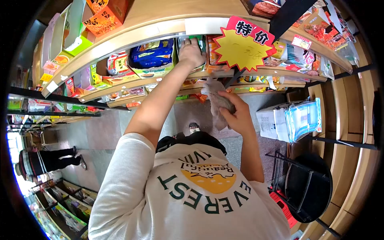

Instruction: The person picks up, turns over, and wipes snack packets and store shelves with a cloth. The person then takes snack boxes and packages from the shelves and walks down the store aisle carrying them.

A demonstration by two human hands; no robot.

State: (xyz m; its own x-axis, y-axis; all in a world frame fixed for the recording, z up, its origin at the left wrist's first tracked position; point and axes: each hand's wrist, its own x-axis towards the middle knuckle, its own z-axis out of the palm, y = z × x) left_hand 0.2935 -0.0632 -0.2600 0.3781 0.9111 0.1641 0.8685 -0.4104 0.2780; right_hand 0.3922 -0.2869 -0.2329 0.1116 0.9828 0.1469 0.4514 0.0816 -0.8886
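Observation:
My left hand reaches into a box of green snack packets on the shelf, its fingers apart and resting over them. A ring shows on one finger; the fingertips are partly hidden. Just left of it stands an open box of dark blue packets. Lower down and to the right, in front of the shelf edge, my right hand grips a crumpled greyish-pink cloth that hangs from the fingers. A red and yellow price sign sticks out from the shelf above the cloth.
Several more snack boxes and packets line the curved wooden shelf. At the right are a stack of wrapped packs and a black stool. Another person stands in the aisle at far left, near low display bins.

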